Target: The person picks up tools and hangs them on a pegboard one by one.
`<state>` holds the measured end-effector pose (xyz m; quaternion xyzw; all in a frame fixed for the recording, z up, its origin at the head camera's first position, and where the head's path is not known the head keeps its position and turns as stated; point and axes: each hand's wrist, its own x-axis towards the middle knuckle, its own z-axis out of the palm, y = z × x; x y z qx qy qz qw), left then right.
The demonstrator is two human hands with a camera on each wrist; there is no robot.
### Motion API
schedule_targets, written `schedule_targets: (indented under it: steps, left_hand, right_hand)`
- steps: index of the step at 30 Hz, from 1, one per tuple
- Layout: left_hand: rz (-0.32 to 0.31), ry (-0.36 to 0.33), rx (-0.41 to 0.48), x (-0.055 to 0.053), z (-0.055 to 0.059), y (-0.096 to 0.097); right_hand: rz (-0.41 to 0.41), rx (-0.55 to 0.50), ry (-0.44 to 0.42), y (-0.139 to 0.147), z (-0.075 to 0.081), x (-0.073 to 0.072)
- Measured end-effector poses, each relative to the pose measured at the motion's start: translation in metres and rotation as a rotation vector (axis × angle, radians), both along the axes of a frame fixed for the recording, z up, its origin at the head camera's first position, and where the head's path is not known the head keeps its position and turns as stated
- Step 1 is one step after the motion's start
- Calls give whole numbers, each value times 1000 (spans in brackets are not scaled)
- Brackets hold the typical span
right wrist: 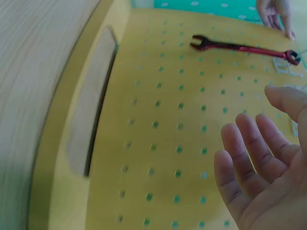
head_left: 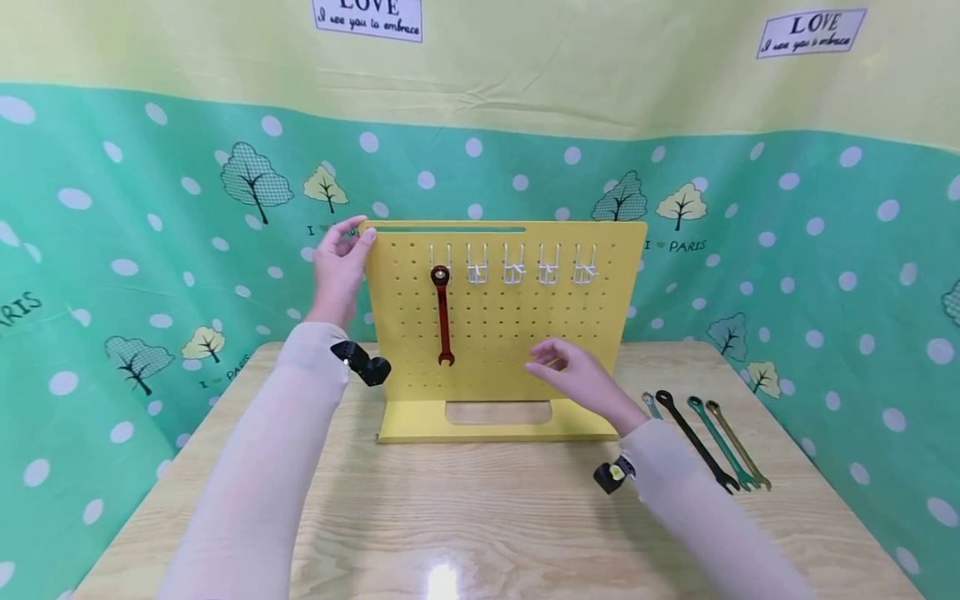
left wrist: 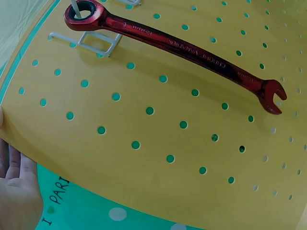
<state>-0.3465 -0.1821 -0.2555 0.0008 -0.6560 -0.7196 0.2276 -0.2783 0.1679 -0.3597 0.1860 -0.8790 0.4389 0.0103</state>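
Observation:
A yellow pegboard [head_left: 495, 350] stands upright on the table. My left hand [head_left: 339, 271] holds its upper left corner, thumb at the front; in the left wrist view part of that hand [left wrist: 18, 191] shows past the board's edge. A red combination wrench [head_left: 443, 321] hangs by its ring end from the leftmost white hook [left wrist: 100, 43], its open end pointing down. In front of the board's lower right part, my right hand [head_left: 573, 375] is empty, fingers [right wrist: 249, 148] loosely bent and apart from the wrench.
Several white hooks [head_left: 513, 273] line the board's upper part to the right of the wrench. On the table's right side lie a black wrench [head_left: 693, 437], a green wrench [head_left: 722, 442], a gold-coloured wrench [head_left: 738, 446] and a silver wrench [head_left: 651, 406]. A patterned curtain [head_left: 480, 179] hangs behind.

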Motion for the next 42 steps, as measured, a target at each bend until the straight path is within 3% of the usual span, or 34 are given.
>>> schedule_targets:
  steps: [9, 16, 31, 42]
  left_hand:
    - [-5, 0, -4, 0, 0, 0]
    - [-3, -11, -2, 1, -1, 1]
    - [-1, -2, 3, -2, -1, -1]
    - [-5, -8, 6, -1, 0, -1]
  right_hand:
    - [-65, 88, -3, 50, -24, 13]
    - [-101, 123, -72, 86, -36, 25]
    - [-193, 194, -151, 161, -60, 36]
    - [-243, 184, -240, 189, -78, 32]
